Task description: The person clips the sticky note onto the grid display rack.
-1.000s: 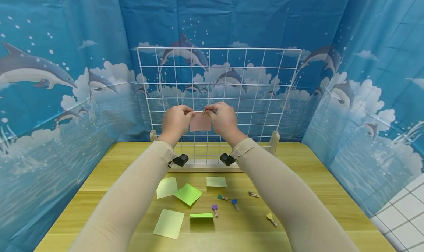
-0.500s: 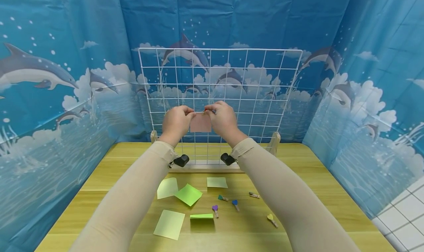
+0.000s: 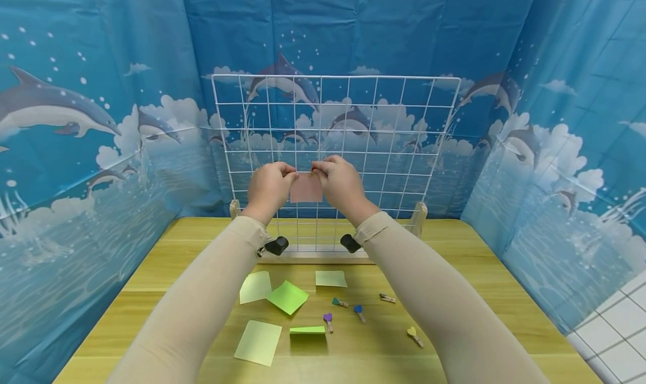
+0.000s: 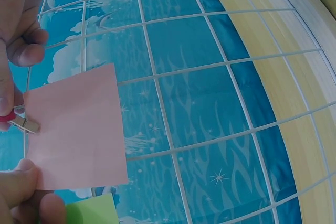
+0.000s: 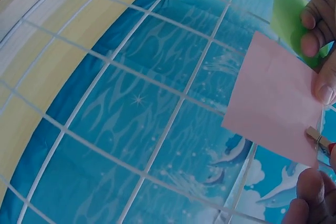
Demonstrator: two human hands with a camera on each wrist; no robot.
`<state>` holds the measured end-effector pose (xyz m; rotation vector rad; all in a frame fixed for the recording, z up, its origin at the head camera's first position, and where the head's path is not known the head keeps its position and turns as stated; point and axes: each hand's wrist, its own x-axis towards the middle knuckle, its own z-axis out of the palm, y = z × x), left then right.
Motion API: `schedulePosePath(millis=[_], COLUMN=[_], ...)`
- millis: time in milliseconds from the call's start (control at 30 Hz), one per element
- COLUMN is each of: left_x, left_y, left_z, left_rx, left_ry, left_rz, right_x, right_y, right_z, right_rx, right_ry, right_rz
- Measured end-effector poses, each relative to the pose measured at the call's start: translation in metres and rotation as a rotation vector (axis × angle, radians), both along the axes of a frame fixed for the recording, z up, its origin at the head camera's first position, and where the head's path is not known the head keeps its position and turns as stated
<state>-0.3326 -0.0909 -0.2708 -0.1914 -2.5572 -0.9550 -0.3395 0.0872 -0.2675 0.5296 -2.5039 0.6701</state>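
Note:
A pink square note (image 3: pixel 305 189) hangs flat against the white wire grid (image 3: pixel 388 130). My left hand (image 3: pixel 269 189) pinches its upper left edge between thumb and finger. In my right hand (image 3: pixel 341 185) is a small wooden clothespin (image 4: pixel 27 125) with a red end, held by thumb and finger. The tip of this clothespin (image 5: pixel 315 135) lies over the note's top edge, near the right side. A green note (image 5: pixel 289 17) shows beside the left hand in both wrist views; in the head view the hand hides it, and whether it is fastened there I cannot tell.
On the wooden table lie several green and pale yellow notes, among them a bright green note (image 3: pixel 287 297) and a pale note (image 3: pixel 258 342). Small clothespins with purple (image 3: pixel 328 322), blue (image 3: pixel 359 312), green and yellow ends lie to the right. The grid's wooden base (image 3: pixel 308 257) stands behind.
Both hands stay at the pink note, almost still. The right fingers have shifted very slightly on the clothespin, and the head view has tipped a touch.

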Motion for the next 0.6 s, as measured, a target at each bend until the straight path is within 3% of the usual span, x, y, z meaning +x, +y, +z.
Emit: schedulePosePath(millis=[300, 600], left_x=[0.0002, 0.0005], left_y=[-0.0008, -0.0002], left_z=[0.0005, -0.0006], left_rx=[-0.003, 0.005], left_ry=[-0.002, 0.013], left_rz=[0.001, 0.000], right_x=[-0.0015, -0.0016], right_y=[0.0023, 0.0018], right_z=[-0.0017, 0.0000], right_rx=[0.083, 0.141], right_ry=[0.035, 0.008], right_rz=[0.021, -0.008])
